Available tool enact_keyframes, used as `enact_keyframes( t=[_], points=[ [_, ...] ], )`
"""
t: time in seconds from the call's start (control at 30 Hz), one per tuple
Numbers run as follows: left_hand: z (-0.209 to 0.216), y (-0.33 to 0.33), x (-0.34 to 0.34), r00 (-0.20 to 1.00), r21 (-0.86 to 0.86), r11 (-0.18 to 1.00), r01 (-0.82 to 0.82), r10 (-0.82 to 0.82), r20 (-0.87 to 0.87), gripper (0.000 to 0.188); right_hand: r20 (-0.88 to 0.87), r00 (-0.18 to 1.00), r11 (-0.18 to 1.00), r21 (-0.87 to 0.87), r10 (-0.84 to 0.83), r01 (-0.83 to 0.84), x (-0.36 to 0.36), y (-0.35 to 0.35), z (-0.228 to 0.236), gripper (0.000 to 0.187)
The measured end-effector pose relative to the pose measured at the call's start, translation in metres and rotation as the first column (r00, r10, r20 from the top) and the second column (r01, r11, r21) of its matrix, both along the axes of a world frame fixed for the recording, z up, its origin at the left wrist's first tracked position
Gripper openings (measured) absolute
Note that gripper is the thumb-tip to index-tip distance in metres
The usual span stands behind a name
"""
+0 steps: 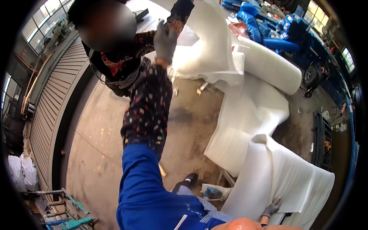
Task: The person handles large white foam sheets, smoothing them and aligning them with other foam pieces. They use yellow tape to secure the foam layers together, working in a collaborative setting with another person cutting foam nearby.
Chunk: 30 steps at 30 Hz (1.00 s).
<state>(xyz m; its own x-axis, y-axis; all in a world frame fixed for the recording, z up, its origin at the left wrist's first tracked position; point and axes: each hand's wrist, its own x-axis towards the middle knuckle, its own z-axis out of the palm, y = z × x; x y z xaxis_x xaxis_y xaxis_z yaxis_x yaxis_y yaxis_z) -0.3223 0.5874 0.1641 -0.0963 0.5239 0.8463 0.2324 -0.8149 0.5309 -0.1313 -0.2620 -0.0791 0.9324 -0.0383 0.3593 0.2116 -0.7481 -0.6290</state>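
Observation:
My left arm, in a blue sleeve with a dark patterned sleeve cover, stretches far forward. My left hand (pixel 165 43), in a grey glove, is raised beside a lifted white foam sheet (pixel 211 36); its fingers look apart, and I see nothing in them. A co-worker's hand (pixel 177 27) is right behind it, partly covered. At the lower right my right hand (pixel 272 207), also gloved in grey, lies with fingers stretched out on a folded pile of white foam sheet (pixel 289 172). Between the two, more foam sheet (pixel 249 115) hangs and spreads over the floor.
A thick white foam roll (pixel 272 67) lies at the upper right, with blue wrapped bundles (pixel 251 23) behind it. The co-worker (pixel 115 69) stands at the upper left, before a long ribbed grey panel (pixel 57 99). A metal frame cart (pixel 61 211) is at the lower left.

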Motion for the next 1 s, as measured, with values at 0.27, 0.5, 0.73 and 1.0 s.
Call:
enact_keyframes(
  t=[0.27,0.5,0.73,1.0],
  points=[
    [-0.252,-0.22,-0.1,0.781,-0.821,0.432,0.373,-0.624,0.026,0.028,0.076,0.997,0.999,0.044,0.018,-0.022,0.007,0.011,-0.011,0.043],
    [-0.306,-0.422,-0.221,0.787,-0.953,-0.296,0.059,-0.573,0.227,0.03,0.142,0.989,0.997,-0.076,0.044,-0.033,0.006,0.01,-0.007,0.037],
    [-0.27,-0.489,-0.251,0.74,-0.98,-0.196,-0.038,-0.665,0.104,0.031,0.034,0.999,0.988,-0.151,0.023,-0.018,-0.004,0.024,0.016,0.04],
    [-0.263,-0.495,-0.219,0.605,-0.994,-0.104,0.012,-0.791,0.091,0.032,0.149,0.987,0.998,-0.028,0.063,-0.059,-0.003,0.024,0.018,0.038]
  ],
)
